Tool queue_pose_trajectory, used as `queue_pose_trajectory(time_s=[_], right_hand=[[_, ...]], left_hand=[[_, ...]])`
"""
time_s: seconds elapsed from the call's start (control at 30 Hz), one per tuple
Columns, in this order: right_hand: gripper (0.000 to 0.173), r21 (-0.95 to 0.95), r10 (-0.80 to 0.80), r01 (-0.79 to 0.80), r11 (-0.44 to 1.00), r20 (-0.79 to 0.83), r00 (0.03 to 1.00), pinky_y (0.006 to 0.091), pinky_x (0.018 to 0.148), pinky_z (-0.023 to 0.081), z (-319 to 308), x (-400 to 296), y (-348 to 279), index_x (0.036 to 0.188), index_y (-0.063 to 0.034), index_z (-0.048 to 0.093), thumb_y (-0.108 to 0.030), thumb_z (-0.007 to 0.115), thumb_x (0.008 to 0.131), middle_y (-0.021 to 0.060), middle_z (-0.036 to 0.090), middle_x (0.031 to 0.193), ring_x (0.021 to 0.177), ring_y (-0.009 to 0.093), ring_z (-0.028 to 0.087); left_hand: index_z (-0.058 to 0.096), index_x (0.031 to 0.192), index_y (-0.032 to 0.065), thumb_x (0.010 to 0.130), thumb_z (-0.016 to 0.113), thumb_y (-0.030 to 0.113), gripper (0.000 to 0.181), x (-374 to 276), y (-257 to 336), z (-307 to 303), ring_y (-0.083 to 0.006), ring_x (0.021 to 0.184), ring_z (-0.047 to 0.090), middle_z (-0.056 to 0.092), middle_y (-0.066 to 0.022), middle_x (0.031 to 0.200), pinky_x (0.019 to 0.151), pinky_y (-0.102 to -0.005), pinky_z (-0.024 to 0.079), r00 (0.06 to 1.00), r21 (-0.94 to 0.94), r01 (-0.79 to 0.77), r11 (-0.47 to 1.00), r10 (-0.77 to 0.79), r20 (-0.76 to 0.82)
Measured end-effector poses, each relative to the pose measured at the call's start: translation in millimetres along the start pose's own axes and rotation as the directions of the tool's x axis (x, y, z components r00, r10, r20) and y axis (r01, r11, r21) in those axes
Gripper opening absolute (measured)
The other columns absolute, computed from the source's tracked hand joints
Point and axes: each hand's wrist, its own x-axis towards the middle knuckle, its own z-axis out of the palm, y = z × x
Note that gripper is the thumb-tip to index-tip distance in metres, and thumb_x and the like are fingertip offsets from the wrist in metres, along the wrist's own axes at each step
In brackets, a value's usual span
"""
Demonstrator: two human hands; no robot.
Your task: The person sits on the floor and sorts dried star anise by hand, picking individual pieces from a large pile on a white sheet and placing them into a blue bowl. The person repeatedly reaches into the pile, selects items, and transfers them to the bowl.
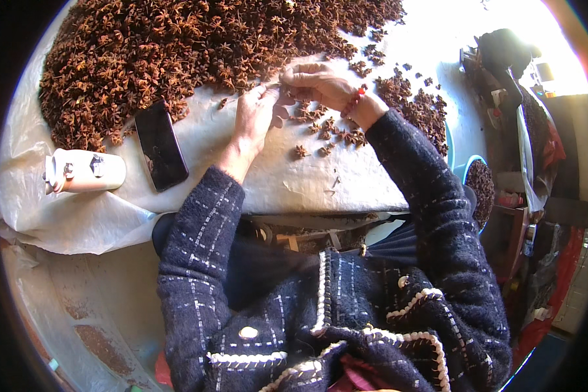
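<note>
A large heap of dried star anise (166,54) covers the far side of a table under a pale plastic sheet (269,181). My left hand (257,115) and my right hand (323,85) meet at the fingertips by the near edge of the heap. Something small may be between the fingers; it is too small and partly hidden to make out. A beaded bracelet with a red bead (356,100) is around my right wrist. Several loose star anise pods (301,152) lie below my right hand, and a smaller pile (416,105) lies to its right.
A black smartphone (160,147) and a light-coloured lidded bottle (90,170) lie on the sheet at left. A blue-rimmed container (480,193) filled with dark dried material stands off the table's right side. The table's near edge (323,213) runs before my lap.
</note>
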Motion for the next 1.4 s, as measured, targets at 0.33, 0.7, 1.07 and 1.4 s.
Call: queue_pose_trajectory(time_s=[0.33, 0.7, 1.07, 1.4], right_hand=[[0.022, 0.32, 0.039, -0.03, 0.947, -0.019, 0.999, 0.0332, 0.084, 0.056, 1, -67, 16, 0.109, 0.0018, 0.063, -0.013, 0.062, 0.094, 0.0099, 0.066, 0.102, 0.091, 0.019, 0.066], [0.02, 0.209, 0.081, -0.098, 0.973, 0.088, 0.993, 0.0297, 0.081, 0.053, -1, -79, 16, 0.106, -0.0024, 0.065, -0.019, 0.062, 0.094, 0.0039, 0.066, 0.092, 0.084, 0.013, 0.063], [0.019, -0.888, -0.001, 0.135, 0.439, 0.15, 0.989, 0.0298, 0.072, 0.054, -11, -29, -14, 0.097, -0.0034, 0.071, -0.02, 0.066, 0.088, 0.0074, 0.07, 0.09, 0.079, 0.014, 0.065], [0.019, -0.958, -0.198, 0.272, -0.094, 0.286, 0.938, 0.0373, 0.062, 0.053, 14, 70, 24, 0.084, -0.0061, 0.068, -0.02, 0.056, 0.089, 0.011, 0.066, 0.074, 0.065, 0.025, 0.064]], left_hand=[[0.062, 0.11, 0.0028, 0.097, 0.057, 0.018, 0.021, -11, -4, 0, -0.0112, 0.07, 0.067, 0.07, -0.0092, 0.091, 0.062, -0.0236, 0.058, 0.842, -0.252, 0.338, 0.907, -0.172, 0.512], [0.062, 0.1, 0.0019, 0.089, 0.063, 0.007, 0.012, -18, -10, 5, -0.0155, 0.067, 0.067, 0.069, -0.0113, 0.081, 0.062, -0.0269, 0.057, 0.829, -0.35, 0.373, 0.859, -0.139, 0.542], [0.069, 0.093, 0.0014, 0.08, 0.064, 0.01, 0.016, -36, 4, 13, -0.0151, 0.067, 0.065, 0.07, -0.0062, 0.078, 0.065, -0.0344, 0.054, 0.934, 0.774, -0.297, 0.559, 0.001, 0.357], [0.069, 0.095, 0.0029, 0.091, 0.056, 0.013, 0.016, -45, 2, 9, -0.015, 0.067, 0.064, 0.07, -0.0108, 0.081, 0.067, -0.0322, 0.053, 0.901, 0.72, -0.163, 0.675, -0.195, 0.387]])
